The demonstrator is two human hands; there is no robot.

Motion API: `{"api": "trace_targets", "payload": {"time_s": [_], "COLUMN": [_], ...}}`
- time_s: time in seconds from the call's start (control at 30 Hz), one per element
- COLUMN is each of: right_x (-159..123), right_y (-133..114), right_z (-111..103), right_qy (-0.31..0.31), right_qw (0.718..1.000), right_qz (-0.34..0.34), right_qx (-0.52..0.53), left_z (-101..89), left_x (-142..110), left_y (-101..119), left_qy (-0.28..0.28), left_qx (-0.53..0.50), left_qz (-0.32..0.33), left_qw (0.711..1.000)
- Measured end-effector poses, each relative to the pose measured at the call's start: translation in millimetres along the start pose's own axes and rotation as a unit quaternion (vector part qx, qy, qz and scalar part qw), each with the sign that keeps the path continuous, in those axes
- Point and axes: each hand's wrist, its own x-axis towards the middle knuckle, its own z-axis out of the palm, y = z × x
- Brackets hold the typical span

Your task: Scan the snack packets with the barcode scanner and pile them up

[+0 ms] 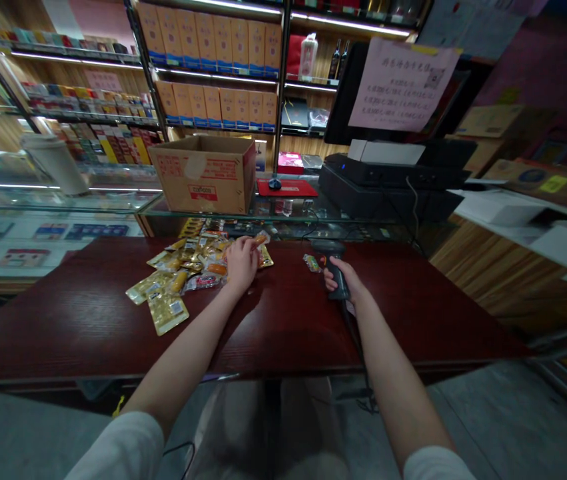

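My right hand grips a black handheld barcode scanner, its head pointing forward and left and its cable trailing down over the desk edge. My left hand is closed on a small orange-brown wrapped snack at the right side of a heap of snack packets. Many packets in the heap are gold pouches, mixed with clear-wrapped pieces. A small green and yellow packet lies by itself just left of the scanner.
A dark red wooden desk spans the front. Behind it, an open cardboard box stands on a glass counter, beside a black mouse on a red mat. A monitor with a paper notice stands to the right. Stocked shelves line the back.
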Motion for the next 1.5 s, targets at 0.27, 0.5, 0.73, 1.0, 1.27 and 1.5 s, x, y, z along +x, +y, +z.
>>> {"api": "trace_targets", "payload": {"time_s": [0.27, 0.5, 0.73, 1.0, 1.27, 1.5], "right_x": [2, 3, 4, 5, 7, 2], "right_y": [2, -1, -5, -6, -3, -4], "right_z": [-2, -7, -13, -14, -11, -9], "right_qy": [0.021, 0.042, 0.079, 0.079, 0.056, 0.041], "right_qw": [1.0, 0.999, 0.994, 0.992, 0.995, 0.996], "right_qz": [0.002, -0.024, -0.047, -0.053, -0.038, -0.033], "right_qx": [0.011, 0.026, 0.056, 0.078, 0.076, 0.07], "left_z": [2.0, 13.7, 79.7, 118.8, 66.6, 10.6], "left_x": [-6, -10, 4, 9, 7, -10], "left_y": [-7, 29, 81, 97, 30, -3], "left_qy": [-0.075, -0.136, -0.36, -0.347, -0.307, -0.27], "left_qx": [0.214, 0.179, 0.115, 0.139, -0.138, -0.482], "left_qz": [0.03, 0.098, 0.014, 0.02, -0.141, -0.268], "left_qw": [0.973, 0.97, 0.926, 0.927, 0.931, 0.79]}}
